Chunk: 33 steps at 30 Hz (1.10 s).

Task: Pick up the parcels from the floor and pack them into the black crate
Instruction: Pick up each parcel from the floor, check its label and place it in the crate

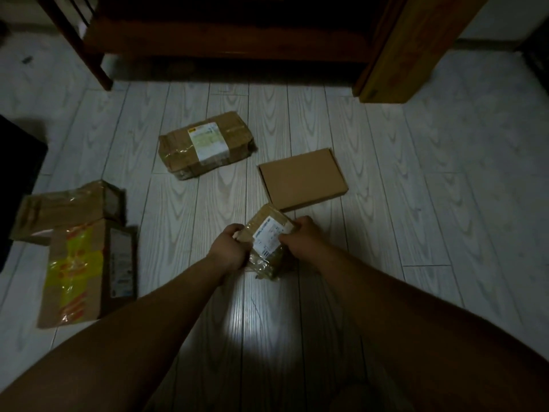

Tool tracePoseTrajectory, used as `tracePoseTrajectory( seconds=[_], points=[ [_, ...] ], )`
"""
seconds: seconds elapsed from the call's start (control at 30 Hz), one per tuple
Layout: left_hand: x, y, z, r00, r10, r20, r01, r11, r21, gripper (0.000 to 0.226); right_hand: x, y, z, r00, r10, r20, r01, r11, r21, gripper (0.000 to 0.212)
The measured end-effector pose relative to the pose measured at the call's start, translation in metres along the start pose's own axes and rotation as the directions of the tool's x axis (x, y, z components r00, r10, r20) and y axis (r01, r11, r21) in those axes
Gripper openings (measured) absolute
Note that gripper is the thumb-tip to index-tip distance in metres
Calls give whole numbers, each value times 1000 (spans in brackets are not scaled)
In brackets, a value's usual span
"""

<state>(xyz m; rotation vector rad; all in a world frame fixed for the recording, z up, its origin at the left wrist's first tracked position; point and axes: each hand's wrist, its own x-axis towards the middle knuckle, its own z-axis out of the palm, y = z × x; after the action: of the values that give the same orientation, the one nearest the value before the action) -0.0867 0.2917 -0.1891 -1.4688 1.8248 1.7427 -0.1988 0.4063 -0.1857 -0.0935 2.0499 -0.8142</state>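
Left hand [228, 248] and right hand [300, 237] clasp opposite edges of a small parcel [269, 233], tilted low over the floor [386, 173]. Risk: slick tape [264, 264] could let it slip from the edge-only grip.

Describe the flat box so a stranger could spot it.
On the pale floor, look beyond the small parcel that the left hand and right hand grip. The flat box lies there, right of the taped parcel. It alone is thin and bare: no label, no tape.
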Motion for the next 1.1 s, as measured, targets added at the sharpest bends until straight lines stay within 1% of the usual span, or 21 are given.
tracePoseTrajectory(
  seconds=[0.1,0.2,0.37,0.5,0.57,0.63,0.7,0.77,0.83,0.9,0.93,0.97,1.03,1.07,1.1],
  points=[
    [-26,29,-17,998,61,-34,-62,998,-18,33,-24,-27,-10,990,-79,-114,79,997,0,42],
    [-73,74,-47,993,107,-48,-108,994,-20,34,-75,-71,-28,977,-145,-159,138,989,-57,41],
    [-189,162,-123,989,137,-51,-138,990,-20,29,-198,-166,-69,974,-218,-65,206,966,-157,41],
    [-300,239,-193,988,156,-21,-155,988,28,34,-313,-250,-106,959,-284,12,282,947,-154,37],
    [-356,276,-229,985,171,7,-171,983,69,35,-372,-292,-123,961,-261,88,269,958,-100,44],
    [-413,312,-260,981,187,50,-190,978,84,32,-427,-326,-134,961,-203,186,205,979,12,57],
    [-463,342,-284,971,225,85,-234,966,114,30,-474,-356,-141,953,-172,248,145,982,122,62],
    [-502,364,-304,958,277,68,-284,948,143,33,-513,-382,-147,949,-217,230,174,966,190,54],
    [-536,378,-321,936,352,-16,-345,923,170,44,-544,-407,-153,946,-278,169,227,936,268,48],
    [-565,384,-337,924,361,-125,-351,931,96,59,-572,-427,-156,937,-321,136,258,902,347,46],
    [-578,386,-344,931,335,-143,-333,942,34,64,-584,-436,-156,931,-344,125,277,885,374,44],
    [-592,386,-349,950,290,-118,-296,955,-37,66,-596,-443,-155,926,-357,121,285,873,396,44],
    [-617,383,-356,975,221,7,-218,965,-147,65,-619,-456,-150,922,-366,125,284,859,425,43],
    [-628,380,-359,973,229,32,-219,956,-194,63,-630,-461,-146,916,-381,129,299,860,414,43],
    [-637,377,-363,968,250,17,-239,941,-241,62,-642,-467,-142,905,-401,139,326,866,379,43]
  ],
)
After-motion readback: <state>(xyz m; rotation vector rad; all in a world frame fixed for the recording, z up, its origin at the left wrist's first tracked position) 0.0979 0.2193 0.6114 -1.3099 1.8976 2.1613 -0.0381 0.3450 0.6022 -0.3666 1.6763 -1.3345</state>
